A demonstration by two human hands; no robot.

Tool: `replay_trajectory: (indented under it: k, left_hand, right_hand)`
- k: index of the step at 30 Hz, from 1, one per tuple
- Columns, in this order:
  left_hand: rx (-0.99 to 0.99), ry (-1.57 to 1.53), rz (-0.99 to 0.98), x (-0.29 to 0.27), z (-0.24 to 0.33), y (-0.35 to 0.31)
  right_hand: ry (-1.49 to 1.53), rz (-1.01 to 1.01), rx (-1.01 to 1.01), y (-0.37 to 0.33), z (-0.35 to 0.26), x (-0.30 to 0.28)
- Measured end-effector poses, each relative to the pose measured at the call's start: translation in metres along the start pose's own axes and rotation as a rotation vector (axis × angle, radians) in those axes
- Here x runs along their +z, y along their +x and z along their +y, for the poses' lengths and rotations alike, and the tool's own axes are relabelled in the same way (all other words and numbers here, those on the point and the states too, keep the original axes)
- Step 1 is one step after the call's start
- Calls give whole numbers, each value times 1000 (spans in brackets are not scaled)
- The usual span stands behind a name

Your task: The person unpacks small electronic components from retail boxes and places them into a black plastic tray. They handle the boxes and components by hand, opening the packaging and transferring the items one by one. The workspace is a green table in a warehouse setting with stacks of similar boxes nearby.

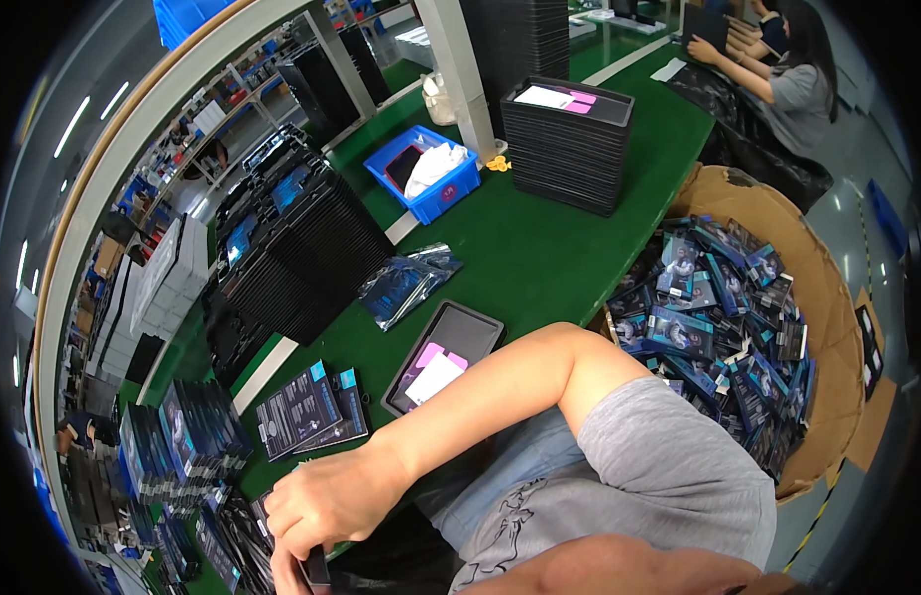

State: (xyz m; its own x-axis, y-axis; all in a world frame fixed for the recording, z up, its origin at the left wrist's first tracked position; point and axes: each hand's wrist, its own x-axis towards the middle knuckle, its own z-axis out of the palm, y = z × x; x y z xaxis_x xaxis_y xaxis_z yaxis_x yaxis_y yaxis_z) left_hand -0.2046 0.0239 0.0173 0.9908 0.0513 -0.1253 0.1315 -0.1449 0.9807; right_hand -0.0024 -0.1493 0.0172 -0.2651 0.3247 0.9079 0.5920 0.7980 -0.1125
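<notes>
My right arm reaches across to the lower left. There my right hand (337, 496) is closed, its fingers curled down at a dark, flat item (316, 569) that is mostly hidden. Only some fingers of my left hand (286, 573) show, just below the right one at the same item; their grip is hidden. Beside the hands are bundles of flat dark printed packages (208, 431) and more loose ones (215, 545). Two dark printed packages (300, 412) lie overlapping just beyond my right hand. A black tray (485, 332) holding white and pink cards lies beside my forearm.
A tall stack of black trays (565, 159) stands at the back, near a blue bin (446, 201) with white cloth. More black trays (307, 263) are piled left, by clear plastic bags (406, 288). At right, a large carton (835, 367) holds many packages. A co-worker (793, 89) sits far right.
</notes>
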Motion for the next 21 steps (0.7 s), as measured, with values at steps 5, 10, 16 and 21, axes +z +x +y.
replay_trajectory:
  k: [5, 10, 16, 21]
  left_hand:
    - [7, -10, 6, 0, -4, -5]
    - [10, -22, 14, 0, -8, -8]
    - [13, -27, 28, -2, -11, -9]
    - [49, 46, 40, -12, -16, -8]
  right_hand:
    - [-80, -5, -36, 0, -7, 3]
    - [-85, 34, -15, -4, -8, 6]
    - [-81, 31, -10, -7, -3, 5]
    - [-146, 86, 19, -3, 4, 0]
